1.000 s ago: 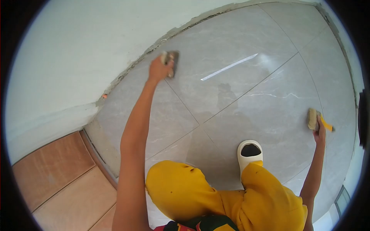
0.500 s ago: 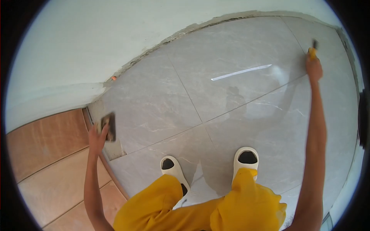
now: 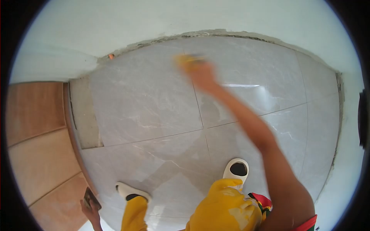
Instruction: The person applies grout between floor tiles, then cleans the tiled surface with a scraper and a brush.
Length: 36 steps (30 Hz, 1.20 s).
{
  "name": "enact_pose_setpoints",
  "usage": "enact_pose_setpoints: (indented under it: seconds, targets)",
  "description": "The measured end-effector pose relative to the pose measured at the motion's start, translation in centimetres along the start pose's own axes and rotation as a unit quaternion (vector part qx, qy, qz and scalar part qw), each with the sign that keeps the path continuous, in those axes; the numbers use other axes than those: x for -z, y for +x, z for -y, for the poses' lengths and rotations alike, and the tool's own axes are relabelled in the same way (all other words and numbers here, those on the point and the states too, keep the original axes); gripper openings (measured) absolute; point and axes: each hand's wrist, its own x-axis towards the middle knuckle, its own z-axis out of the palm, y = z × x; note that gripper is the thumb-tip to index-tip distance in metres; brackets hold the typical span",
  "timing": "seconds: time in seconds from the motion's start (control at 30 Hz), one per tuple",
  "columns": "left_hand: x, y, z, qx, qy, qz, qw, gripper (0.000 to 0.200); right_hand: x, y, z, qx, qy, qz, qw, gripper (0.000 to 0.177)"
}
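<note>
My right hand (image 3: pixel 202 77) reaches across the grey floor tiles (image 3: pixel 154 88) toward the far wall, closed around a yellow-handled tool (image 3: pixel 184 61). Motion smears both, so the tool's dark end is hard to make out. At lower left, my left hand (image 3: pixel 90 211) grips a dark, flat rectangular tool (image 3: pixel 92 198) near the edge of the brown tiles. Its exact kind does not show. Thin joint lines cross between the grey tiles, one of them running just beneath my right hand.
Brown tiles (image 3: pixel 36 150) lie at left, beside a bare cement strip (image 3: pixel 83 115). A pale wall (image 3: pixel 192 15) with a rough lower edge curves behind the floor. My white slippers (image 3: pixel 236 169) stand on the grey tiles. A small orange piece (image 3: pixel 111 56) sits at the wall's foot.
My right hand has swept from the far right to the upper middle with the yellow-handled tool. My left hand has dropped nearer my body with the dark tool. The view and my left foot have shifted.
</note>
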Motion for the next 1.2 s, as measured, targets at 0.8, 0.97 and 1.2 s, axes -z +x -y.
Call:
enact_pose_setpoints:
  seconds: [0.8,0.97,1.2]
  targets:
    - [-5.9,-1.7,5.6,0.017,-0.077,0.060,0.995,0.027,-0.8,-5.7,-5.2,0.115,-0.070,0.080,0.988,0.033]
    - [-7.2,-6.5,10.8,0.129,-0.199,0.096,0.967,0.036,24.5,-21.2,-23.3,-0.249,-0.326,-0.091,0.908,0.046]
    - [-7.1,-3.4,3.9,0.096,-0.284,0.132,0.945,0.047,-17.9,-22.1,-2.2,-0.060,0.075,-0.120,0.988,0.049]
